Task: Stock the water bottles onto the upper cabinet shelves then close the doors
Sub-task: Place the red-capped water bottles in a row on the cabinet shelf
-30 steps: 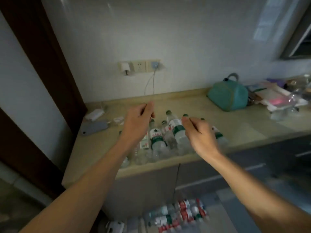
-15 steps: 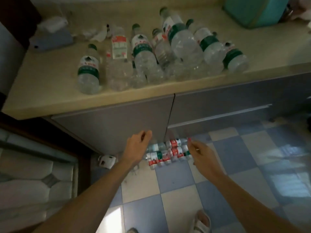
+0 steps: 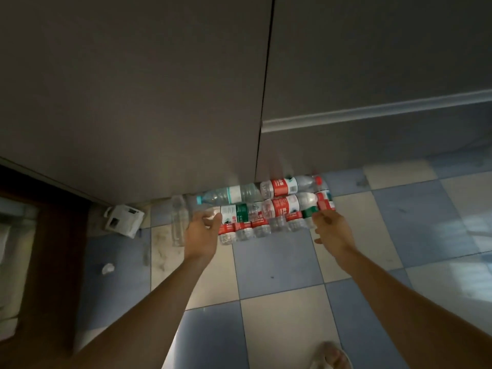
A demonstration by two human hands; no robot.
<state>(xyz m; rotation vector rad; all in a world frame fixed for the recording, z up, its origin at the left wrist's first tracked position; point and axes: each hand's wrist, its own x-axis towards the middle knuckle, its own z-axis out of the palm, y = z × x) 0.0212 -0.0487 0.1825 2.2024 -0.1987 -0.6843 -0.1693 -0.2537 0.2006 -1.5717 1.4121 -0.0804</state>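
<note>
Several water bottles [image 3: 277, 209] with red and green labels lie stacked in a pile on the checkered floor, against the foot of the grey lower cabinet [image 3: 159, 102]. My left hand [image 3: 203, 230] reaches the pile's left end, its loosely curled fingers touching the neck of a green-labelled bottle [image 3: 237, 213]. At the pile's right end, my right hand [image 3: 331, 230] has its fingers bent against the bottles. Neither hand plainly grips anything. The upper cabinet and its shelves are out of view.
One clear bottle [image 3: 177, 222] lies alone left of the pile. A white boxy object [image 3: 123, 221] and a paper scrap [image 3: 107, 268] sit further left. A long handle rail [image 3: 372, 113] crosses the right cabinet front. My sandalled foot [image 3: 331, 356] is at the bottom edge.
The view dropped from the countertop bottles down to the floor. Both hands have moved down and forward to the two ends of the floor pile.
</note>
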